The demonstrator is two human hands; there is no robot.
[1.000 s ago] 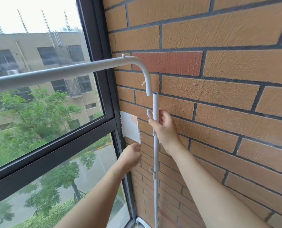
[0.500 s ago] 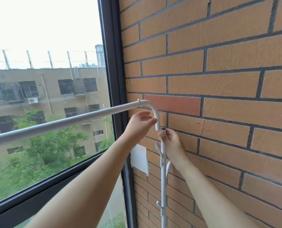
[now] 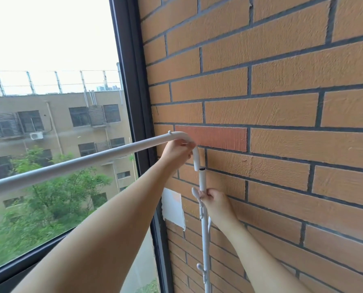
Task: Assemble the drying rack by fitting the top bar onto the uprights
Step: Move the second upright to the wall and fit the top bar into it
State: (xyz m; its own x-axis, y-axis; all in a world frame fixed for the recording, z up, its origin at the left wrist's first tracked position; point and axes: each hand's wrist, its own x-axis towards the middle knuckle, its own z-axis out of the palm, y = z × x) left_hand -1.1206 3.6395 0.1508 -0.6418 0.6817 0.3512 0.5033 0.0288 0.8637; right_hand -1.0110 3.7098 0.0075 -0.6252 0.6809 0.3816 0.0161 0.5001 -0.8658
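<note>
- Nearest to us, two bare forearms reach up and away toward the upright (image 3: 204,208), the thin white pole standing just in front of the brick wall (image 3: 282,115); every place below is given from that pole.
- Right hand (image 3: 213,200): its grip is wrapped round the upright a little below the open top, beside a small hook (image 3: 195,191) on the pole's left. Half a second ago this hand sat right at the pole's tip; now it is lower, and the dark mouth of the tube shows clear.
- Left hand (image 3: 177,150): up and left of the pole's top, fingers curled round the bend of the top bar (image 3: 77,166). A second ago this hand hung low, holding nothing; now it has the bar.
- The top bar's downturned end (image 3: 196,160) hangs just above the pole's mouth, a shade to its left, with a sliver of gap between them. Not seated yet.
- My read: the pieces are nearly lined up, so the fit on this side looks close. The end wants a small nudge toward the wall side, then a push straight down while the right hand keeps the pole from swaying.
- The bar's long run stretches off left of the pole, across the window (image 3: 49,144); its far end is out of view, so that side cannot be judged.
- Beyond the glass, trees and a tan building.
</note>
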